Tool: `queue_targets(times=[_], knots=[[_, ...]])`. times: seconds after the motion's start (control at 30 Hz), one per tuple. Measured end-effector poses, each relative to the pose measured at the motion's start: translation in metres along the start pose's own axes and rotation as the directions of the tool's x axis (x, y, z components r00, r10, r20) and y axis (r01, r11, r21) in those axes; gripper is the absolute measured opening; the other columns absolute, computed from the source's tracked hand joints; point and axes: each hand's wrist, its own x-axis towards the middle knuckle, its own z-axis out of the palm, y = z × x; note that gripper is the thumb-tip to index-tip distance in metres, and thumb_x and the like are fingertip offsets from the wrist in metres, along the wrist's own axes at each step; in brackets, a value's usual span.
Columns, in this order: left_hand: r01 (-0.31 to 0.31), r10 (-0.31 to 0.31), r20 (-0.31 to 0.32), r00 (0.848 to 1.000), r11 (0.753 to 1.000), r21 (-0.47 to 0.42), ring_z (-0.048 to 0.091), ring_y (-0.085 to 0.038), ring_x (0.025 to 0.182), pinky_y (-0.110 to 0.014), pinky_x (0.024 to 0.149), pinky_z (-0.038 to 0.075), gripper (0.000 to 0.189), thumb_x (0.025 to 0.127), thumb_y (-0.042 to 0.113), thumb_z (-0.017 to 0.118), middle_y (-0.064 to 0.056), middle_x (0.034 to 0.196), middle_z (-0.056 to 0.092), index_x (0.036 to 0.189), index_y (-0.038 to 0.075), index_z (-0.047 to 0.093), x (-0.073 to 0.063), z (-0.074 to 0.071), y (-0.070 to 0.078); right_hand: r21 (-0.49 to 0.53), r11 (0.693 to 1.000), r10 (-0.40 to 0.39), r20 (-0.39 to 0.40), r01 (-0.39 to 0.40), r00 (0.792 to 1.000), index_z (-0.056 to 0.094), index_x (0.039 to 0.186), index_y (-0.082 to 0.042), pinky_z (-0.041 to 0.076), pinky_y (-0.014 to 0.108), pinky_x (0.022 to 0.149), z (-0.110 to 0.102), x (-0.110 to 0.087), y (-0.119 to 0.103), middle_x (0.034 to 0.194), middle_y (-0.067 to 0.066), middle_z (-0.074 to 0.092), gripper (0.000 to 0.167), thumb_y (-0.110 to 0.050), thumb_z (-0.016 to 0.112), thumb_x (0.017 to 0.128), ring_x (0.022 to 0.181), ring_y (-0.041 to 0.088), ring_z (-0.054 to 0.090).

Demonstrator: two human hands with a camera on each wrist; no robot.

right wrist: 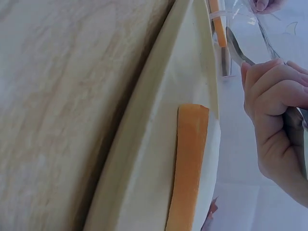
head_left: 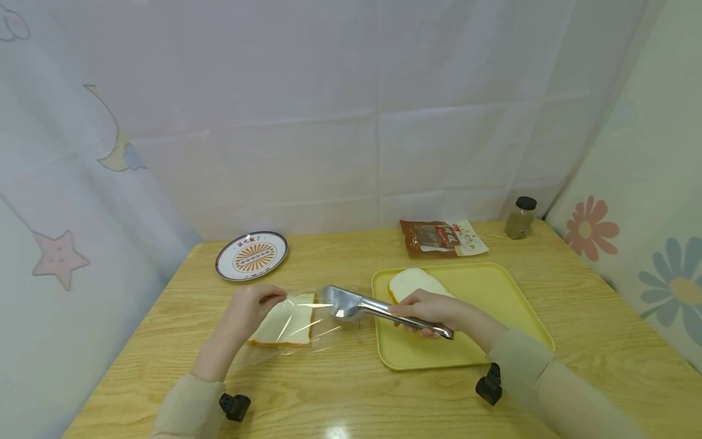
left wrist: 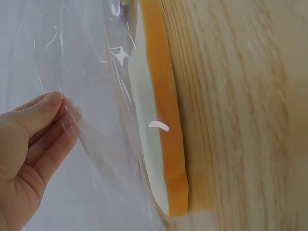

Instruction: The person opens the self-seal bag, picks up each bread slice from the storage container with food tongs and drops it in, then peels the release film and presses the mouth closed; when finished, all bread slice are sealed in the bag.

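Observation:
My left hand (head_left: pixel 248 316) pinches the edge of a clear plastic sheet or bag (left wrist: pixel 91 53) between thumb and fingertips, lifting it above the table. Behind and under the plastic lies a white slice of bread (head_left: pixel 285 326) with an orange-brown crust, flat on the wood. My right hand (head_left: pixel 430 310) grips metal tongs (head_left: pixel 370 305) by the handles, their head pointing left and overlapping the plastic in the head view. A second bread slice (head_left: pixel 418 281) rests on the yellow tray (head_left: pixel 493 299), partly hidden by the right hand.
A patterned round plate (head_left: pixel 255 256) stands at the back left of the wooden table (head_left: pixel 329 402). At the back right are a brown and white food packet (head_left: pixel 441 238) and a black-lidded jar (head_left: pixel 521 218). Pale curtains close off the back and sides.

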Motion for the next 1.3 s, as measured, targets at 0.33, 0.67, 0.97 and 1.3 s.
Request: queue_targets(times=[0.33,0.67,0.97,1.3], knots=[[0.021,-0.02,0.044,0.999,0.999,-0.027,0.071,-0.02,0.077,-0.027,0.065,0.058,0.009,0.081,0.002,0.071,-0.007,0.087,0.074,0.089,0.005,0.075,-0.004,0.003,0.004,0.063,0.997,-0.045,0.005,0.045,0.999,0.058,0.106,0.011,0.033,0.017,0.035,-0.007,-0.027,0.011,0.064,0.0,0.051,0.052,-0.04,0.049,0.097,0.038,0.004,0.036],[0.024,-0.023,0.087,0.996,1.0,-0.015,0.071,-0.021,0.078,-0.028,0.065,0.059,0.009,0.081,0.004,0.071,-0.007,0.088,0.074,0.089,0.004,0.074,-0.005,0.002,0.008,0.107,0.992,-0.066,-0.028,0.069,0.997,0.054,0.113,0.01,0.035,0.015,0.036,-0.018,-0.059,0.017,0.065,0.0,0.052,0.054,-0.041,0.047,0.098,0.039,0.002,0.039],[-0.001,0.002,0.075,0.997,1.0,-0.019,0.071,-0.021,0.075,-0.027,0.064,0.059,0.008,0.081,0.004,0.071,-0.01,0.085,0.074,0.088,0.001,0.074,0.001,0.0,0.006,0.145,0.986,-0.069,-0.073,0.079,0.995,0.052,0.112,0.011,0.036,0.014,0.037,-0.026,-0.089,0.027,0.069,0.0,0.053,0.052,-0.038,0.042,0.1,0.04,0.001,0.042],[0.022,-0.02,0.099,0.995,1.0,-0.02,0.07,-0.021,0.075,-0.027,0.064,0.058,0.009,0.082,0.005,0.071,-0.009,0.086,0.074,0.089,0.003,0.074,0.0,-0.003,0.007,0.167,0.986,-0.009,-0.105,0.026,0.994,0.051,0.112,0.008,0.039,0.015,0.038,-0.037,-0.129,0.049,0.072,-0.001,0.054,0.048,-0.037,0.037,0.102,0.042,0.002,0.043]])
